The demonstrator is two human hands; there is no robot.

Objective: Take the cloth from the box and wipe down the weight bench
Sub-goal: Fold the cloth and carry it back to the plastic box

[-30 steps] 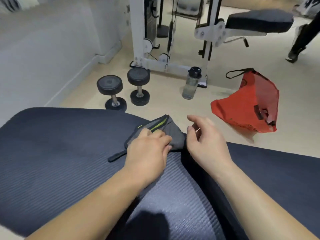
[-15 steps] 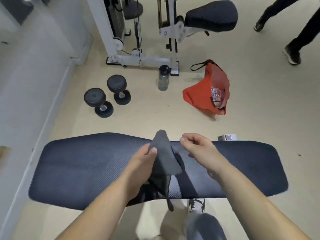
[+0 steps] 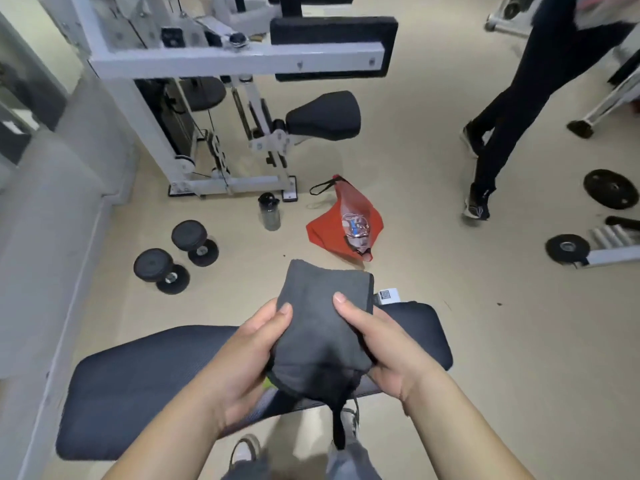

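Observation:
A dark grey cloth [image 3: 322, 317] with a thin black strap hanging from it is held up in front of me, above the dark ribbed pad of the weight bench [image 3: 145, 386]. My left hand [image 3: 252, 355] grips the cloth's left side with the thumb on top. On its right side my right hand [image 3: 377, 344] grips it the same way. A bit of yellow-green trim shows at the cloth's lower left. The bench pad runs left to right below my hands. No box is in view.
On the floor beyond the bench lie two black dumbbells [image 3: 176, 254], a bottle [image 3: 269, 212] and an open red bag [image 3: 346, 223]. A white cable machine [image 3: 221, 98] stands behind them. A person's legs [image 3: 502, 116] are at the upper right, weight plates [image 3: 607, 188] at the right.
The cloth has come up off the bench pad. One second ago only my left hand pressed it on the pad; both hands now hold it raised. My view has risen and pulled back.

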